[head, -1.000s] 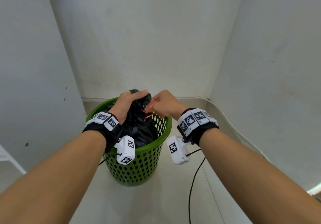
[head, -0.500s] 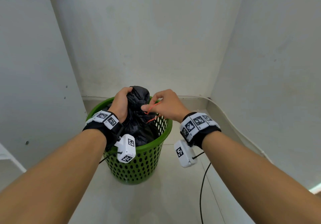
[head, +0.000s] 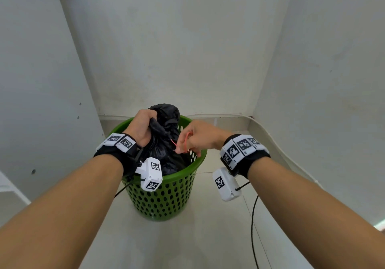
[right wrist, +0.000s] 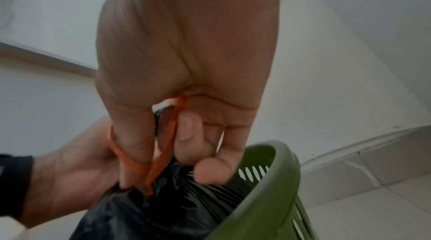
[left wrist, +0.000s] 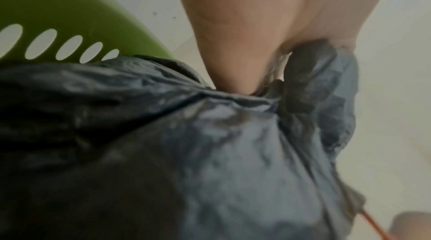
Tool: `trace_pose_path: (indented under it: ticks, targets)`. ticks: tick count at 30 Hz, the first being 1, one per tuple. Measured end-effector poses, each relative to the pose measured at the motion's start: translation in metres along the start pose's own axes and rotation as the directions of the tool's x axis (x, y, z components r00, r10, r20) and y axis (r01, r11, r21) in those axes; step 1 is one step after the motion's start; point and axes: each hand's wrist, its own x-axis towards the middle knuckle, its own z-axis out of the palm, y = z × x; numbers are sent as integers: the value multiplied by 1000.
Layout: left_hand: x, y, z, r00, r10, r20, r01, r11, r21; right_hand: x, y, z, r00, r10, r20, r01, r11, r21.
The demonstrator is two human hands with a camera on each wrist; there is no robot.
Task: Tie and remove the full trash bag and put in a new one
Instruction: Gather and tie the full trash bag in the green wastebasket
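Left hand (head: 143, 127) grips crinkled black bag (head: 166, 156); right hand (head: 200, 137) pinches thin red drawstring (head: 185, 141).

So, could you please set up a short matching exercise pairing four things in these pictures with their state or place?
Things:
1. black trash bag
2. red drawstring
3. green basket
4. black cable

States or places:
A. looped around the fingers of the right hand
B. lying on the floor on the right
C. neck bunched in the grip of the left hand
D. standing on the floor with the bag inside

Pairs: 1-C, 2-A, 3-D, 4-B
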Motion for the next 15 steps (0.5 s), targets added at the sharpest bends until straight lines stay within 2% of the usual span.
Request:
trace_pose_path:
  ticks: [1, 3, 4, 6, 7, 8, 12, 13, 14, 15]
  targets:
    - [-1, 0, -2, 1000, -7, 11, 7, 1000, -18, 2, 1, 0, 999, 24, -28, -22, 999, 41]
    - [0, -2, -6, 998, -18, 54, 21, 998, -51, 7, 6, -9, 986, 72, -153, -30, 966, 257]
    - [1, -2, -7, 998, -12, 55, 15, 998, -58, 7, 9, -17, 977, 83, -196, 5, 911, 412]
    - [1, -2, -6, 998, -1, 55, 4, 998, -56, 6, 17, -34, 974, 83, -210, 87, 719, 689]
    - [2, -2, -6, 998, -1, 57, 4, 998, -58, 6, 21, -40, 978, 78, -195, 103, 631, 769]
    - [1, -2, -4, 998, -3, 57, 6, 999, -48, 5, 24, -44, 983, 68, -170, 101, 577, 811]
    - [-3, -2, 2, 997, -40, 60, 43, 997, -62, 5, 23, -44, 993, 8, -121, 105, 452, 886]
    - [-4, -1, 2, 997, -50, 54, 54, 996, -71, 2, 19, -45, 992, -26, -120, 119, 440, 890]
    - [-3, -1, 1, 997, -53, 50, 57, 995, -84, -1, 16, -47, 992, -80, -100, 126, 484, 866]
    - [-3, -1, 0, 998, -55, 37, 58, 995, -81, -5, 13, -50, 989, -143, -35, 115, 602, 790]
